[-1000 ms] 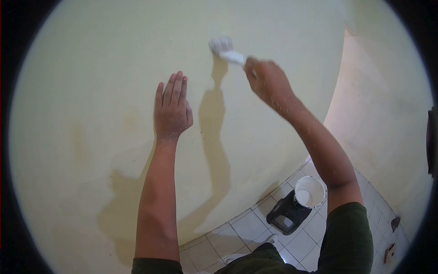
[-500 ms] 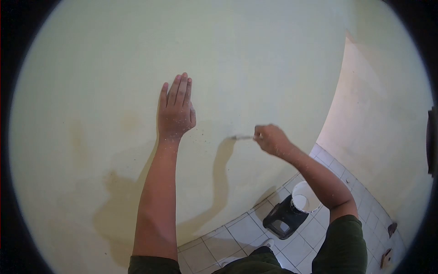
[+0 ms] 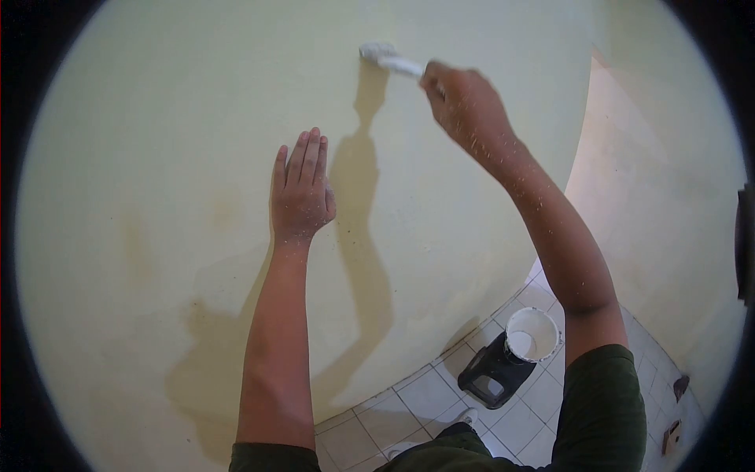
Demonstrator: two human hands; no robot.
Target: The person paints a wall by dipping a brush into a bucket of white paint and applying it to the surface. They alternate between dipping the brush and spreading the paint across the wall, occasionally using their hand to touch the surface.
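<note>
My left hand (image 3: 300, 193) lies flat against the pale yellow wall (image 3: 197, 102), fingers stretched upward. Higher and to the right, my right hand (image 3: 470, 102) is wrapped round the white handle of a paintbrush (image 3: 403, 66). The brush's bristle end points left and meets the wall, with its shadow falling below. Small white specks dot both of my hands and forearms.
A white bucket (image 3: 533, 334) with a whitish inside sits on a black stool (image 3: 494, 376) by the wall. White tiles (image 3: 391, 417) cover the floor. A small brownish object (image 3: 671, 437) lies at the lower right.
My right hand has moved up the wall with the paintbrush, from beside my left hand to well above it. My left hand has stayed in place against the wall.
</note>
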